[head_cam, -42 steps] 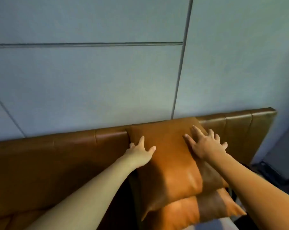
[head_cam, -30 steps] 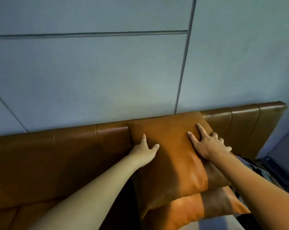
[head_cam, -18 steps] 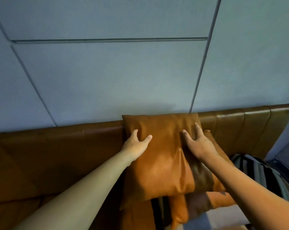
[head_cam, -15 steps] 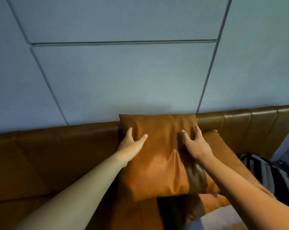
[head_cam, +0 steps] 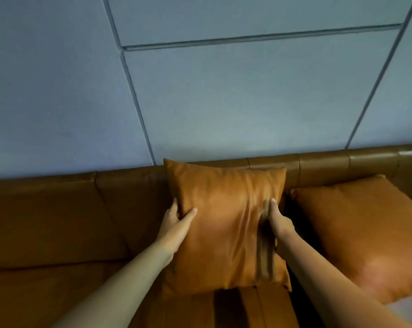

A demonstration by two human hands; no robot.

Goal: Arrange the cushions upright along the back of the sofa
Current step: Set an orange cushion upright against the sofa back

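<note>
An orange leather cushion (head_cam: 226, 221) with a brown stripe near its right side stands upright against the back of the brown sofa (head_cam: 77, 209). My left hand (head_cam: 176, 221) grips its left edge, thumb on the front. My right hand (head_cam: 279, 221) holds its right edge beside the stripe. A second orange cushion (head_cam: 365, 233) leans back to the right, apart from the first by a dark gap.
A grey-blue panelled wall (head_cam: 223, 91) rises right behind the sofa back. The sofa seat (head_cam: 46, 294) stretches to the left below the backrest. A pale surface (head_cam: 403, 311) shows at the bottom right corner.
The cushion in my hands has moved left off the second cushion and down onto the seat. My hands slid from its upper front to its side edges.
</note>
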